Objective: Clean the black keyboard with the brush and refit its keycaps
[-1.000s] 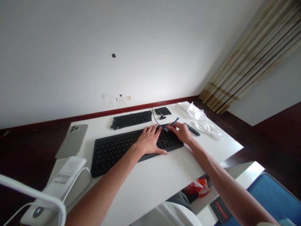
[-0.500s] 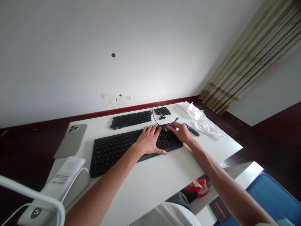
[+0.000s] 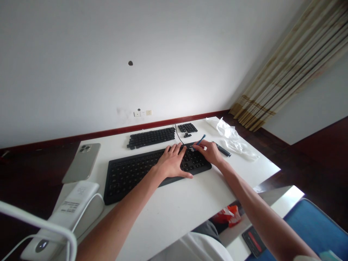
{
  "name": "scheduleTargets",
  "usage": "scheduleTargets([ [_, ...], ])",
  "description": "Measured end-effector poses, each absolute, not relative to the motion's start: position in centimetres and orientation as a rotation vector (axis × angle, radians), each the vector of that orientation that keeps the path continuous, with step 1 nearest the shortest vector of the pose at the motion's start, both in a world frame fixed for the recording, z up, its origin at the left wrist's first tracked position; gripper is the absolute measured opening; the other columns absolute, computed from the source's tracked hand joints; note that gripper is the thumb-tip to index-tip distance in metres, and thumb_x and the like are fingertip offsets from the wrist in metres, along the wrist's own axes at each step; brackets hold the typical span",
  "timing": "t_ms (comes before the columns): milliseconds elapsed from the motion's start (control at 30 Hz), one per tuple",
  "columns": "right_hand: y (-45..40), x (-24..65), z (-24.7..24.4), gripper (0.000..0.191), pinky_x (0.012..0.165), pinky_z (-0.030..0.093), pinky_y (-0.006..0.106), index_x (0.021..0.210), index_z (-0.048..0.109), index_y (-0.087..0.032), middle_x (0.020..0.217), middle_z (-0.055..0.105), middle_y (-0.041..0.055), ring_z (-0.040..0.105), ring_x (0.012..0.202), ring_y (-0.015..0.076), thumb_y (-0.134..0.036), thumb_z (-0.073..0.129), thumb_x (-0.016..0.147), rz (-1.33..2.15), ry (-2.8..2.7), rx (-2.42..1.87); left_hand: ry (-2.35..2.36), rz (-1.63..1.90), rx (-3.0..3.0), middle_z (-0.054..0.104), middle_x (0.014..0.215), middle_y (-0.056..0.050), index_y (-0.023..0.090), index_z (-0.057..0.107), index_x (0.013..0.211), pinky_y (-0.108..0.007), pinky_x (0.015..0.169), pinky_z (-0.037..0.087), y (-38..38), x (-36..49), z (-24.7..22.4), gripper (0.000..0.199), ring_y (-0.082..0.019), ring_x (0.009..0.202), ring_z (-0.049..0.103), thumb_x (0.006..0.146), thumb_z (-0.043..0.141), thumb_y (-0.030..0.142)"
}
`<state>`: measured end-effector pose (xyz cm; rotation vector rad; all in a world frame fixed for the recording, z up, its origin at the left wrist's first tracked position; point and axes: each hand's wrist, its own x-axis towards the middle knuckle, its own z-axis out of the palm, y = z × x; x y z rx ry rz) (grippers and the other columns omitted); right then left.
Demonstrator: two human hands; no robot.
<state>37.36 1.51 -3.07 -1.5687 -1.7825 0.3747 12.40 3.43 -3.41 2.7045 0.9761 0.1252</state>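
Note:
A black keyboard with its keycaps off lies across the white table. My left hand rests on it right of the middle, fingers spread, thumb along the front edge. Over the upper right part of the keyboard, my right hand pinches a small blue brush. The brush's lower end touches the keyboard's number-pad area, and its other end points up and away. Behind the keyboard, the removed keycaps sit in a block, with a smaller group of keycaps to the right.
A dark pen-like tool lies right of my right hand, near crumpled clear plastic. At the left are a phone and a white power bank with a cable. A blue chair stands at the lower right.
The brush and the right-hand fingers have shifted very slightly. My left hand keeps its place on the keyboard.

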Motion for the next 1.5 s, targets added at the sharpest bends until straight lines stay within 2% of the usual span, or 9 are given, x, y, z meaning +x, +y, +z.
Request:
scheduleTargets([
  [700, 1.61, 37.30, -3.10, 0.030, 0.075, 0.051, 0.034, 0.092, 0.081, -0.022, 0.083, 0.079, 0.0031, 0.063, 0.071, 0.0202, -0.049, 0.069, 0.094, 0.423, -1.748, -1.546, 0.975, 0.105, 2.705, 0.009, 0.177, -0.023, 0.008, 0.018, 0.171, -0.055, 0.130, 0.012, 3.45, 12.35, -3.38, 0.143, -0.042, 0.163, 0.014, 0.069, 0.047, 0.104],
  [1033, 1.68, 37.38, -3.27, 0.034, 0.073, 0.049, 0.035, 0.096, 0.080, -0.022, 0.075, 0.076, 0.0022, 0.062, 0.068, 0.0206, -0.053, 0.067, 0.095, 0.411, -1.760, -1.560, 0.979, 0.101, 2.686, 0.009, 0.178, -0.020, 0.013, 0.017, 0.171, -0.054, 0.131, 0.011, 3.42, 12.30, -3.36, 0.142, -0.041, 0.164, 0.014, 0.068, 0.048, 0.105],
  [1500, 1.78, 37.59, -3.50, 0.033, 0.075, 0.049, 0.036, 0.096, 0.081, -0.023, 0.081, 0.076, 0.0031, 0.061, 0.072, 0.0216, -0.054, 0.067, 0.095, 0.392, -1.777, -1.563, 0.970, 0.104, 2.691, 0.008, 0.177, -0.022, 0.009, 0.017, 0.171, -0.055, 0.131, 0.011, 3.41, 12.23, -3.25, 0.143, -0.042, 0.163, 0.014, 0.069, 0.048, 0.104],
])
